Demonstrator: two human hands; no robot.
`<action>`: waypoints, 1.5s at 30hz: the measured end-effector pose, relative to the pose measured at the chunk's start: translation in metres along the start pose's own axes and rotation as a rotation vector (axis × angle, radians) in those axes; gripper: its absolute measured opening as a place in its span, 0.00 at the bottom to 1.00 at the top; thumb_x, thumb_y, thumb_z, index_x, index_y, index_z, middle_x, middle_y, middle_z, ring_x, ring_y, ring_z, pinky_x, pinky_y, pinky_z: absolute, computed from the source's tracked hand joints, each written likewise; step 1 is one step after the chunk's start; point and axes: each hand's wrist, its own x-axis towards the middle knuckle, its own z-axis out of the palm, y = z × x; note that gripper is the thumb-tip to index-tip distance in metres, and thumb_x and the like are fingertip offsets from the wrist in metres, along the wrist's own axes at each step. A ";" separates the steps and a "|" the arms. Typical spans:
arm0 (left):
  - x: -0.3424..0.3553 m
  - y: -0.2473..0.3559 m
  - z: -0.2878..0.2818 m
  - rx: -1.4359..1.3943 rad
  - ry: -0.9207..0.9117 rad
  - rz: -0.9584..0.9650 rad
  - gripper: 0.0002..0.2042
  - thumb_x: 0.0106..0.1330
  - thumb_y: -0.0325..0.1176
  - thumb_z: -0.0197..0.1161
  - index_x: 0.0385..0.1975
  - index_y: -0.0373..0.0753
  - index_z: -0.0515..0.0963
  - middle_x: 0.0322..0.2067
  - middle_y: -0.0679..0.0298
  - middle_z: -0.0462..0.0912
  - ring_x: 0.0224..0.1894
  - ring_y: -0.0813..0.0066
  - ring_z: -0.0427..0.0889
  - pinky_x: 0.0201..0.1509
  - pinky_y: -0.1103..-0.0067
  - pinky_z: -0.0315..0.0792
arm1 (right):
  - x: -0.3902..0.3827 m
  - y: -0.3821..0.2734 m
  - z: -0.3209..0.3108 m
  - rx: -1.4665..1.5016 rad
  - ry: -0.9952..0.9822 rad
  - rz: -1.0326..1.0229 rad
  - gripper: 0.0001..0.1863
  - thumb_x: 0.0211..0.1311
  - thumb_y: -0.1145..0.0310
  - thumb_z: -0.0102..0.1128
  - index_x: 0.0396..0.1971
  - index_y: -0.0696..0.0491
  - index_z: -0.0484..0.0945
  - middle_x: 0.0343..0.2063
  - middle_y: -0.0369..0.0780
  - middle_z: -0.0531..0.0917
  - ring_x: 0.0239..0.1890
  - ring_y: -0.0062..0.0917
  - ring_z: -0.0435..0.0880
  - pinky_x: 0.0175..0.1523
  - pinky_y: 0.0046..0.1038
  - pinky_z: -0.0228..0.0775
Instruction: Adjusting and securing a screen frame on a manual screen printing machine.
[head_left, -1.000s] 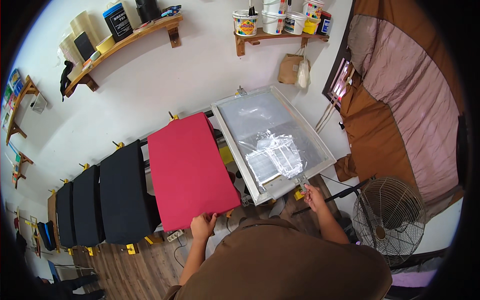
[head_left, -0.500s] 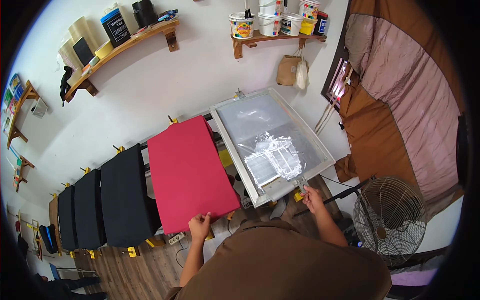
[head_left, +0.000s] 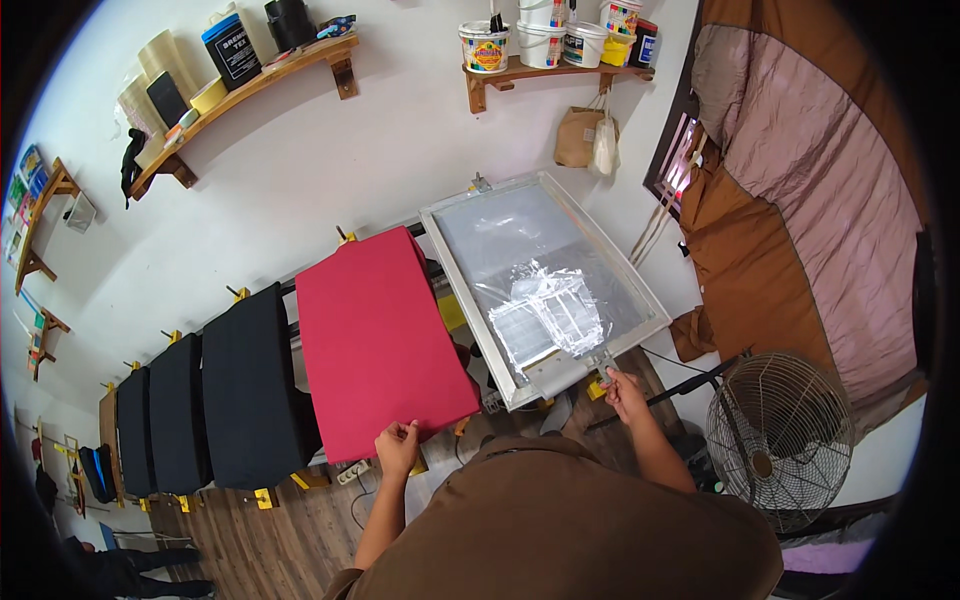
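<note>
Red fabric [head_left: 380, 330], stretched smooth over a flat board, lies in front of me. My left hand [head_left: 398, 447] is at its front edge, fingers curled together; whether they pinch the cloth is hidden. To the right, a silk-screen frame [head_left: 455, 285] with grey mesh is apart from the red cloth. White ink [head_left: 565, 312] is smeared on the lower part of the mesh, around a boxy shape. My right hand [head_left: 625, 397] is closed on a metal bracket [head_left: 603, 364] at the frame's front edge.
Black-covered boards [head_left: 245, 385] stand in a row to the left. A caged fan [head_left: 780, 440] is close on my right. Wall shelves hold tape rolls and white tubs [head_left: 540, 48]. Brown and pink cloth [head_left: 800, 190] hangs at the right. Another person's dark-clothed legs [head_left: 150, 570] show lower left.
Both hands keep nearly the same places; the left fingers have shifted slightly at the red cloth's edge. The view has tilted very slightly. The frame has stayed where it was.
</note>
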 end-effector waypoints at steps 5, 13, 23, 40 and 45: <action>-0.001 0.002 -0.001 0.032 -0.008 0.027 0.17 0.63 0.39 0.71 0.21 0.32 0.79 0.15 0.57 0.79 0.18 0.71 0.78 0.28 0.73 0.72 | 0.005 0.004 -0.006 -0.137 0.043 -0.061 0.19 0.67 0.57 0.66 0.25 0.56 0.76 0.15 0.36 0.75 0.12 0.16 0.66 0.21 0.22 0.59; -0.001 -0.002 0.001 0.033 -0.005 0.037 0.16 0.63 0.39 0.71 0.22 0.32 0.79 0.15 0.57 0.79 0.18 0.71 0.78 0.28 0.73 0.72 | 0.008 0.007 -0.009 -0.134 0.037 -0.064 0.18 0.68 0.57 0.65 0.26 0.56 0.76 0.17 0.38 0.78 0.13 0.16 0.68 0.22 0.21 0.61; -0.001 0.001 0.000 0.027 -0.038 0.006 0.16 0.63 0.39 0.70 0.21 0.31 0.79 0.14 0.57 0.78 0.18 0.74 0.77 0.27 0.74 0.72 | 0.005 0.004 -0.004 -0.138 0.037 -0.067 0.18 0.68 0.57 0.65 0.25 0.56 0.76 0.16 0.36 0.76 0.13 0.16 0.68 0.21 0.21 0.61; -0.008 0.007 -0.002 0.177 -0.023 0.098 0.17 0.62 0.43 0.71 0.22 0.35 0.79 0.18 0.53 0.81 0.22 0.56 0.83 0.29 0.66 0.74 | 0.005 0.007 -0.004 -0.115 0.049 -0.073 0.18 0.68 0.58 0.64 0.23 0.55 0.77 0.15 0.36 0.76 0.12 0.15 0.66 0.21 0.21 0.60; -0.010 0.008 0.000 0.309 -0.015 0.195 0.18 0.62 0.45 0.70 0.22 0.35 0.78 0.19 0.52 0.81 0.25 0.48 0.83 0.30 0.61 0.75 | 0.008 0.010 -0.008 -0.099 0.031 -0.087 0.16 0.68 0.59 0.65 0.25 0.55 0.77 0.17 0.37 0.78 0.12 0.15 0.67 0.20 0.21 0.60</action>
